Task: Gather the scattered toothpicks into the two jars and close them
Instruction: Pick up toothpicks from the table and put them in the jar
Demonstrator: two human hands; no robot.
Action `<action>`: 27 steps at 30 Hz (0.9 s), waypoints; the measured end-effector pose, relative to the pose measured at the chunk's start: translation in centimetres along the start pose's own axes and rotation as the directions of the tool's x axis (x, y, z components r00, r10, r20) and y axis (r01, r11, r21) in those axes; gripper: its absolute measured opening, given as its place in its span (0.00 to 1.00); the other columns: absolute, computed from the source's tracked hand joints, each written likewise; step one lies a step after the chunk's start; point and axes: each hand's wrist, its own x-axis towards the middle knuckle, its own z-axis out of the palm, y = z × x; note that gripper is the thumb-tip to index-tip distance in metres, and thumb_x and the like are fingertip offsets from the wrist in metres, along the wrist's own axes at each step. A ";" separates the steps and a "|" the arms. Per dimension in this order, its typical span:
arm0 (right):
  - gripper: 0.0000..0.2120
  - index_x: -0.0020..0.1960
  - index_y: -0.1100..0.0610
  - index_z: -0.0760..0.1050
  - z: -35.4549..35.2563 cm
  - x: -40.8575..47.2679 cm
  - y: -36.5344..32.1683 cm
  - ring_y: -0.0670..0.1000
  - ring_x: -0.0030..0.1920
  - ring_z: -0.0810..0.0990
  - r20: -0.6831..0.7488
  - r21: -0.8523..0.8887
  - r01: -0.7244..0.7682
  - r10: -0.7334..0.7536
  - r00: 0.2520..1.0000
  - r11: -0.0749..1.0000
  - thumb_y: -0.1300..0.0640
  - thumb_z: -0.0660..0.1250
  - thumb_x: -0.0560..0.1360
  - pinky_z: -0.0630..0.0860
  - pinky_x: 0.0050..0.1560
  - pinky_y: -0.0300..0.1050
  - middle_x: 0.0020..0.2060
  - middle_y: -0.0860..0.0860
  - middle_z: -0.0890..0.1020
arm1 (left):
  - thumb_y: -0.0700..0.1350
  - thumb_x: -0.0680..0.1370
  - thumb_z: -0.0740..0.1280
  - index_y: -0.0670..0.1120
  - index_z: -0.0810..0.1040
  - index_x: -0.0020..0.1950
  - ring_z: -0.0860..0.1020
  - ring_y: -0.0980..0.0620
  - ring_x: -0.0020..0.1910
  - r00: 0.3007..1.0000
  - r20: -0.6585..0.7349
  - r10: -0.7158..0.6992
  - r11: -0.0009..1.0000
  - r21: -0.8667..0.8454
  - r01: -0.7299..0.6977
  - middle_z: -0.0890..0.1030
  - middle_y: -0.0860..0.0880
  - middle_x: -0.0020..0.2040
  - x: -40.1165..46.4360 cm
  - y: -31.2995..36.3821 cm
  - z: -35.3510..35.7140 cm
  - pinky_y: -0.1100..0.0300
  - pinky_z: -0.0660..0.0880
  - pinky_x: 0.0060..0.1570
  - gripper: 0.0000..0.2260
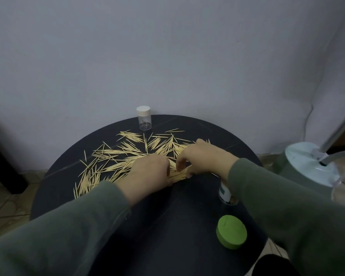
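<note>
both hands, left hand (150, 172) and right hand (202, 158), pinch toothpick bundle (178, 174) between them mid-surface. most toothpicks (127, 154) lie scattered. far jar (144, 118) capped, near jar (225, 193) open, green lid (231, 232) off. early stage.

Both arms wear long sleeves of a muted grey-green, soft-looking fabric. Left sleeve (72, 222): plain cuff ending at the wrist, broad folds running back from it. Right sleeve (277, 198): same cloth, cuff likewise at the wrist. Left hand (149, 172) and right hand (199, 158): bare, without gloves, rings or a watch visible.
</note>
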 end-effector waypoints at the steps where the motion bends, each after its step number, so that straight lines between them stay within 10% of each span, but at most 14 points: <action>1: 0.15 0.60 0.46 0.76 -0.1 0.0 -0.1 0.47 0.57 0.76 -0.004 -0.023 -0.004 0.004 1.000 1.000 0.50 0.71 0.74 0.63 0.61 0.48 0.56 0.44 0.80 | 0.56 0.74 0.69 0.52 0.79 0.57 0.78 0.50 0.55 1.000 0.000 -0.002 1.000 0.014 0.002 0.79 0.51 0.54 0.0 0.1 -0.1 0.56 0.75 0.50 0.15; 27: 0.13 0.59 0.51 0.79 -0.3 -1.3 2.1 0.50 0.55 0.78 -0.016 -0.215 -0.187 0.188 0.982 0.959 0.47 0.65 0.78 0.59 0.66 0.55 0.51 0.46 0.82 | 0.46 0.80 0.63 0.48 0.80 0.56 0.79 0.46 0.51 0.996 -0.086 -0.018 0.993 0.116 0.028 0.78 0.48 0.53 0.4 0.7 0.6 0.55 0.74 0.43 0.09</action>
